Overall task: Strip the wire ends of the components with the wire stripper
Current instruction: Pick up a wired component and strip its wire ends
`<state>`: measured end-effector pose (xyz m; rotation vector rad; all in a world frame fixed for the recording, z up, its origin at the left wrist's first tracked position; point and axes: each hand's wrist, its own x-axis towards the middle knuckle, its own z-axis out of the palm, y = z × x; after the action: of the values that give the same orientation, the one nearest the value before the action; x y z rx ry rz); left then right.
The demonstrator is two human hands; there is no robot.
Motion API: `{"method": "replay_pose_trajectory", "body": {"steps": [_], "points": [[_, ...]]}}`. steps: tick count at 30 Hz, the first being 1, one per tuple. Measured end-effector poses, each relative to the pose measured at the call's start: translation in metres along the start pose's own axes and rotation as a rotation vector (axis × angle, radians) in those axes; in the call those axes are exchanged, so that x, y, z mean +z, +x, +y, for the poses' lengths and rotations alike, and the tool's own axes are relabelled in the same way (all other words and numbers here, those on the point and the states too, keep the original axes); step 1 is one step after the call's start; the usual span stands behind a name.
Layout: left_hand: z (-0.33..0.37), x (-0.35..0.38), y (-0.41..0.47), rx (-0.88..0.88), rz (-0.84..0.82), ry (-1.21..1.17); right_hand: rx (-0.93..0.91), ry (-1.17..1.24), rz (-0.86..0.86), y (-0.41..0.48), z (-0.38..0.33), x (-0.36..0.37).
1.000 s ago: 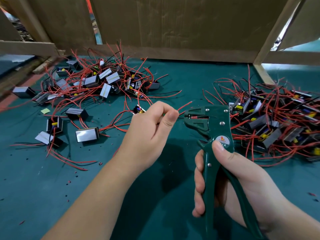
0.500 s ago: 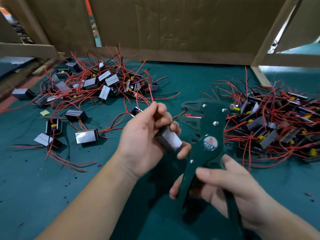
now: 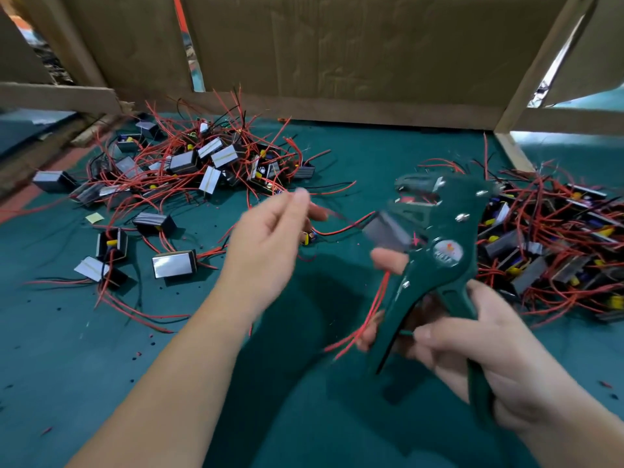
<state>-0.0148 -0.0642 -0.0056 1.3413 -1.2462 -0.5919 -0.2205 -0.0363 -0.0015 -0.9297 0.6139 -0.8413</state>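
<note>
Nearest, toward the worktop's (image 3: pixel 101 366) near right corner, the right hand (image 3: pixel 489 339) is curled round both handles of the green wire stripper (image 3: pixel 445 238). One fingertip (image 3: pixel 385 258) reaches forward and props a grey block component (image 3: pixel 388 231) against the tool's left side. The component's red leads (image 3: pixel 374 309) dangle below.

The stripper's long axis runs from the handles at the near end up and away toward the far edge, leaning slightly left. Its head is farthest off, with the mouth facing left.

The left hand (image 3: pixel 266 241) hovers mid-worktop, blurred. Its fingers look loosely extended, and whether they pinch a wire I cannot tell.

To do this step well, I would single out one lead, pull it straight, feed only its tip squarely into the mouth, then squeeze once. The other leads should be kept clear of the blades.

Farther off lie a heap of wired components (image 3: pixel 202 163) toward the far left corner and another heap (image 3: pixel 557 251) along the right edge. A cardboard wall (image 3: pixel 337 55) closes the far edge.
</note>
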Motion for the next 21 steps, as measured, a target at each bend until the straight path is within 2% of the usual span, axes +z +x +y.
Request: {"method": "replay_pose_trajectory", "body": {"steps": [2, 3, 5, 7, 9, 11, 14, 17, 21], "points": [[-0.003, -0.013, 0.008, -0.067, 0.091, -0.072, -0.118, 0.001, 0.09, 0.003, -0.006, -0.004], [-0.006, -0.018, 0.011, -0.076, 0.143, -0.026, -0.171, 0.011, 0.136, 0.004, -0.008, -0.006], [-0.015, -0.026, 0.013, -0.089, 0.208, 0.235, -0.251, 0.03, 0.202, 0.006, -0.014, -0.01], [-0.022, -0.03, 0.012, -0.144, 0.157, 0.518, -0.266, 0.085, 0.211, 0.007, -0.018, -0.011], [-0.026, -0.027, 0.008, -0.194, 0.009, 0.672, -0.236, 0.127, 0.159, 0.007, -0.019, -0.011], [-0.029, -0.022, 0.006, -0.237, -0.093, 0.759, -0.203, 0.136, 0.101, 0.006, -0.018, -0.01], [-0.027, -0.016, 0.006, -0.266, -0.124, 0.806, -0.149, 0.159, 0.063, 0.005, -0.016, -0.008], [-0.02, -0.012, 0.005, -0.165, -0.087, 0.755, -0.123, 0.154, 0.028, 0.003, -0.014, -0.007], [-0.009, -0.013, 0.004, 0.196, 0.032, 0.541, -0.103, 0.18, -0.026, 0.003, -0.011, -0.006]]}}
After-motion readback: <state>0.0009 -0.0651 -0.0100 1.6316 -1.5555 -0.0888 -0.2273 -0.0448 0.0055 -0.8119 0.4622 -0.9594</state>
